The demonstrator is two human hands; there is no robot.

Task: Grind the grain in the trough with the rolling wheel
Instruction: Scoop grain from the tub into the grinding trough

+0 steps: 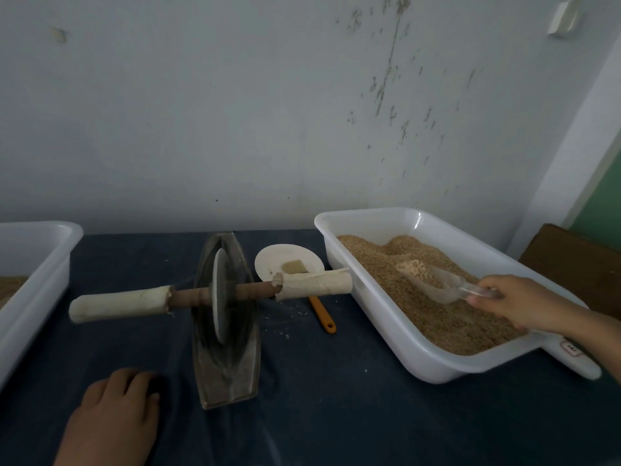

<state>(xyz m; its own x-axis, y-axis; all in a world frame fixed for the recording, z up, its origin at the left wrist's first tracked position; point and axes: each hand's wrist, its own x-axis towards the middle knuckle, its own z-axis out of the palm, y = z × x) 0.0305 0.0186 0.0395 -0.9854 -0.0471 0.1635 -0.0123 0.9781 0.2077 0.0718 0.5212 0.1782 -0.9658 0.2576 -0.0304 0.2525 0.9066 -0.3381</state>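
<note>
A dark boat-shaped trough [232,375] stands on the blue cloth at centre. The grey rolling wheel [220,294] sits upright in it, its axle [117,304] wrapped in pale cloth at both ends. At the right, a white tub [366,317] holds brown grain [447,317]. My right hand [507,304] grips the handle of a clear plastic scoop [433,280], which carries some grain over the tub. My left hand [114,415] rests flat on the cloth, left of the trough's near end.
A white plate [268,260] with a small brush whose orange handle [322,314] points toward me lies behind the axle's right end. A second white tub [37,284] stands at the left edge. A brown board [578,264] is at the far right. The wall is close behind.
</note>
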